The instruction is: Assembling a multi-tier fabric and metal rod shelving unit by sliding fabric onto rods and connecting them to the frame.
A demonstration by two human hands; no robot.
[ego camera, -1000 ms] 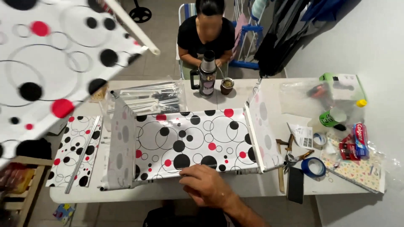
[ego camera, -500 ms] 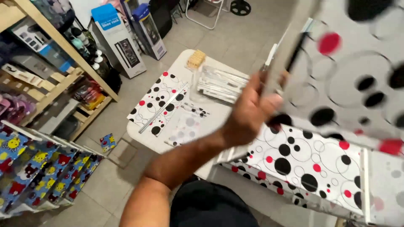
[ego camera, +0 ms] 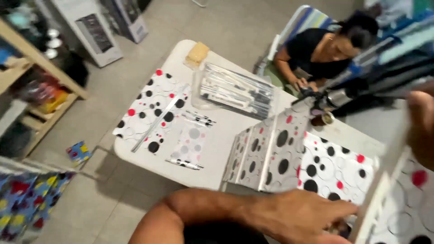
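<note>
Large white sheet with black and red dots and circle outlines (ego camera: 334, 169) spread over right of white tabletop (ego camera: 217, 149), side flaps (ego camera: 266, 151) folded upright; box only part-formed. Left hand (ego camera: 303, 217) reaching onto its near edge, fingers extended, gripping nothing. Right hand (ego camera: 422, 126) blurred at frame edge beside raised panel (ego camera: 398, 199); grip unclear. Smaller dotted pieces (ego camera: 151, 110) uncut at left, clear packet (ego camera: 237, 90) behind. Tiled floor, wooden shelving (ego camera: 40, 77), seated person (ego camera: 325, 49) opposite.

A single head-worn camera looks steeply down and slightly leftward from above the white table (ego camera: 217, 149), tilted so the tabletop runs diagonally. The wearer's forearm crosses the bottom edge very near the lens (blurred); a seated person (ego camera: 325, 49) sits opposite.
</note>
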